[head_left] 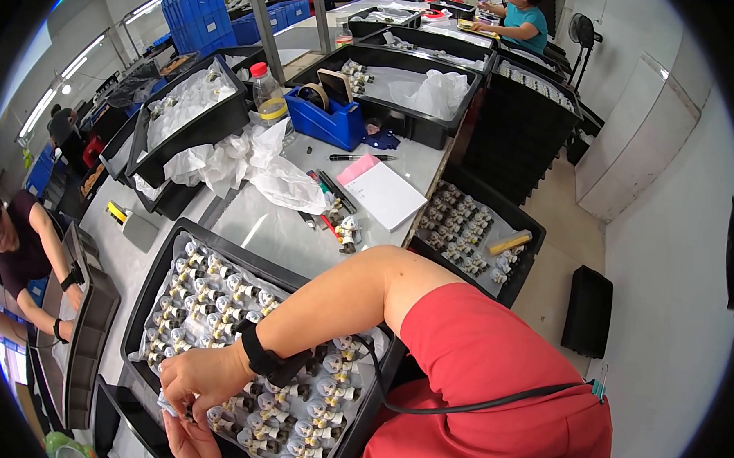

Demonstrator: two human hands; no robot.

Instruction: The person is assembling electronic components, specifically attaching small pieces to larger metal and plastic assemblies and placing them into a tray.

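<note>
A black tray (156, 277) lined with white sheet holds rows of small figurines (217, 292) with pale grey-blue hair, white bodies and dark feet. Over its lower left edge my right hand (205, 375) is closed, fingertips pinching one small figurine (165, 403), mostly hidden by the fingers. My left hand (190, 444) meets it from below, its fingers closed around the same figurine's lower part. On my right wrist sits a black band (267, 356) with a cable running from it. A single figurine (349, 234) lies on the table beyond the tray.
Beyond the tray are a white notepad (385, 195), pens (336, 191), crumpled white sheets (263, 171), a blue tape dispenser (327, 121) and a red-capped bottle (267, 89). Another figurine tray (504, 288) stands low at right. Co-workers sit left (34, 255) and far right (523, 27).
</note>
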